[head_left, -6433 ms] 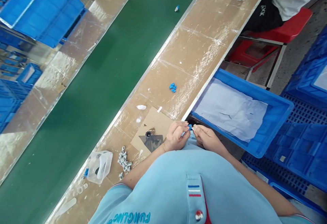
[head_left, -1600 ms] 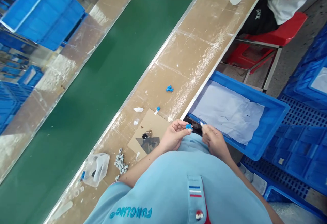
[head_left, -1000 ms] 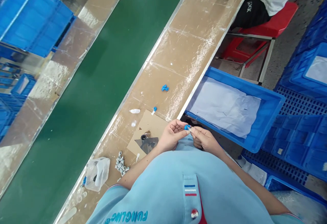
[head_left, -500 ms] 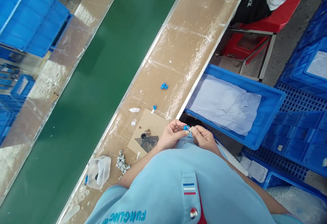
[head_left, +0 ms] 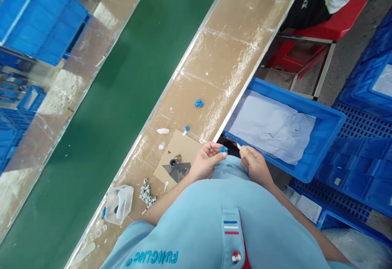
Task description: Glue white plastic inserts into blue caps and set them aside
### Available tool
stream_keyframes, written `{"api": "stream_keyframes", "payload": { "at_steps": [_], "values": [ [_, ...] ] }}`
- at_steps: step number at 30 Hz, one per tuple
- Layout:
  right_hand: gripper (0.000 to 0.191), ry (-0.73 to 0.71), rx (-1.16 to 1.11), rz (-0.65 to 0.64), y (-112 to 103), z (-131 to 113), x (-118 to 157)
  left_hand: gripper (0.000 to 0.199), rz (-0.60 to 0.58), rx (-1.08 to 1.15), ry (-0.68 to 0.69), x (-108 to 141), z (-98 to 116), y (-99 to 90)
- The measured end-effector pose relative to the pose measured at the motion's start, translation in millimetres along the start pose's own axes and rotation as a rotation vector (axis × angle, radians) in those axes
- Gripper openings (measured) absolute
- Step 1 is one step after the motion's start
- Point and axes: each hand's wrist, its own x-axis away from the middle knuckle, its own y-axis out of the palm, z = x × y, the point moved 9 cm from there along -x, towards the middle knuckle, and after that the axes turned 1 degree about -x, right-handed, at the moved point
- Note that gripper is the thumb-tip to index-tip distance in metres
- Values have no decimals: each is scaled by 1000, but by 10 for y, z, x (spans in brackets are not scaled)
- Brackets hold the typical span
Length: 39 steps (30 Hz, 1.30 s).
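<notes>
My left hand [head_left: 206, 162] pinches a small blue plastic part [head_left: 223, 149] between thumb and fingertips, just in front of my body. Close on its right, my right hand [head_left: 253, 163] is closed on a small thin piece with a whitish tip [head_left: 238, 145]; its exact kind is too small to make out. The two hands are a short gap apart. On the bench beyond them lie one blue part with a white tab [head_left: 186, 129] and a little cluster of blue parts [head_left: 199, 103].
A cardboard sheet [head_left: 161, 171] carries a dark round cup [head_left: 173, 162]. Grey parts [head_left: 147, 195] lie heaped beside a clear plastic tub [head_left: 122, 207]. A paper-lined blue crate [head_left: 329, 117] stands right of the bench. Someone sits on a red stool [head_left: 349, 17]; a green belt [head_left: 122, 64] runs alongside.
My right hand has moved away to the right from the blue part, carrying the thin piece. My left hand still holds the blue part in nearly the same place.
</notes>
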Motion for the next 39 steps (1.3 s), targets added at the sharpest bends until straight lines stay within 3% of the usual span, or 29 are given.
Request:
{"api": "stream_keyframes", "payload": {
  "at_steps": [4,15,24,26,29,31,34,39],
  "values": [
    [51,39,78,-211,291,-20,50,39,-38,-10,4,-41,-12,66],
    [51,253,-106,-379,499,80,84,38,-48,-83,64,-19,34,56],
    [49,14,29,-138,330,110,105,42,-71,-68,33,-51,-83,-8],
    [47,-22,85,-41,191,56,66,42,-76,-57,17,-16,-92,-19],
    [46,-14,43,202,-150,10,10,39,-67,-58,-5,59,-61,-28],
    [46,-9,-11,238,-249,-5,-5,38,-22,-58,-13,80,-28,-45],
    [46,-16,-18,88,-132,-46,6,39,25,-30,-2,49,8,-30],
    [48,101,28,-255,317,-42,98,36,-18,-25,8,-20,-22,58]
  ]
}}
